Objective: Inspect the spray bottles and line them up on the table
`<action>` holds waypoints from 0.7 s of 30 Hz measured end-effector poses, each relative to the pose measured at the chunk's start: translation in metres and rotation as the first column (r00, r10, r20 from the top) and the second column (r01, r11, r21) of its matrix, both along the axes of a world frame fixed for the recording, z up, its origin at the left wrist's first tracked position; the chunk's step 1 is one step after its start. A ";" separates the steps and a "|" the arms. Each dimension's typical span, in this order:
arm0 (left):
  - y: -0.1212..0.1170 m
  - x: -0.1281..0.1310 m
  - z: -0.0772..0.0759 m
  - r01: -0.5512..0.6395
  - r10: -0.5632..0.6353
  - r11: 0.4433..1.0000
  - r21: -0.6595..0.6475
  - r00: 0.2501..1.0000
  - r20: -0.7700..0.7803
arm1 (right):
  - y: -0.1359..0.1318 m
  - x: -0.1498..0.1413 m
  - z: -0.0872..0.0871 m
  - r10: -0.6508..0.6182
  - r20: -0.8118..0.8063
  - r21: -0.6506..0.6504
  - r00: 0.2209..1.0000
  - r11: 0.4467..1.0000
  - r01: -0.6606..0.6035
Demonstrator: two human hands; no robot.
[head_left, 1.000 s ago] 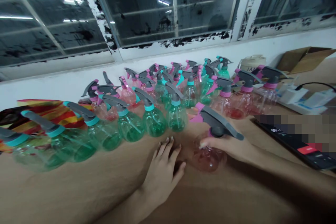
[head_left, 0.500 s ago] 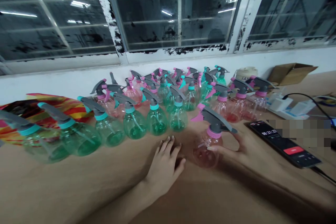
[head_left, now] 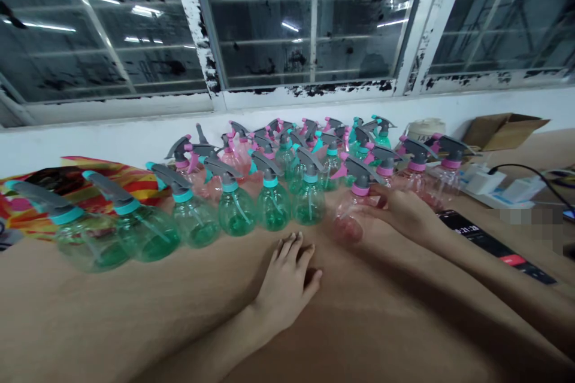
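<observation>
My right hand (head_left: 399, 210) grips a pink spray bottle (head_left: 348, 224) by its round body, just under the pink collar. The bottle is upright, at the right end of a front row of green spray bottles. My left hand (head_left: 287, 281) lies palm down on the table (head_left: 179, 323) with its fingers apart, holding nothing. Nearest to its fingertips stands a green spray bottle (head_left: 309, 206) with a turquoise collar and grey trigger head. Another green spray bottle (head_left: 273, 209) is beside that one. My right fingers partly hide the held bottle's side.
Several pink and green spray bottles crowd behind, including a pink one (head_left: 415, 176), below the window wall (head_left: 135, 140). A phone (head_left: 494, 245) lies at the right, partly behind my forearm, near a power strip (head_left: 507, 191). A cardboard box (head_left: 503, 131) and a colourful bag (head_left: 135, 182) flank them.
My right hand has moved the pink spray bottle away from me, close to the green row, and its forearm now covers part of the phone. My left hand stays nearly in place.
</observation>
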State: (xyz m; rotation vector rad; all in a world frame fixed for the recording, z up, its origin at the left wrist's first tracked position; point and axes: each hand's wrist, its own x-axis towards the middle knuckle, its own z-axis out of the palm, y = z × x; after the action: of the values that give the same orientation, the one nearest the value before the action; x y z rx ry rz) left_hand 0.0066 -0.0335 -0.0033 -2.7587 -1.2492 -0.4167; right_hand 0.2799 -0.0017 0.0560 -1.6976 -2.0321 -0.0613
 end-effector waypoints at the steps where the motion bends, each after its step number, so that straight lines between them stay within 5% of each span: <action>1: 0.000 0.000 0.000 0.001 -0.001 1.000 0.000 1.000 -0.002 | 0.005 0.000 0.001 0.001 0.004 0.006 1.000 1.000 -0.001; 13: 0.001 -0.002 -0.004 0.023 -0.023 0.999 0.040 1.000 0.016 | 0.046 -0.006 0.007 0.031 -0.145 -0.016 0.989 0.999 -0.034; 21: 0.002 -0.003 -0.003 0.026 -0.026 0.999 0.037 1.000 0.011 | 0.018 0.003 0.000 0.001 -0.371 0.020 0.928 1.000 0.007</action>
State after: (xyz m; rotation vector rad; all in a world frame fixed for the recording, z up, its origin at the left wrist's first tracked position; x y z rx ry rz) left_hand 0.0035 -0.0313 -0.0066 -2.7485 -1.1968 -0.4535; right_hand 0.2827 0.0161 0.0562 -1.5608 -1.7387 0.2219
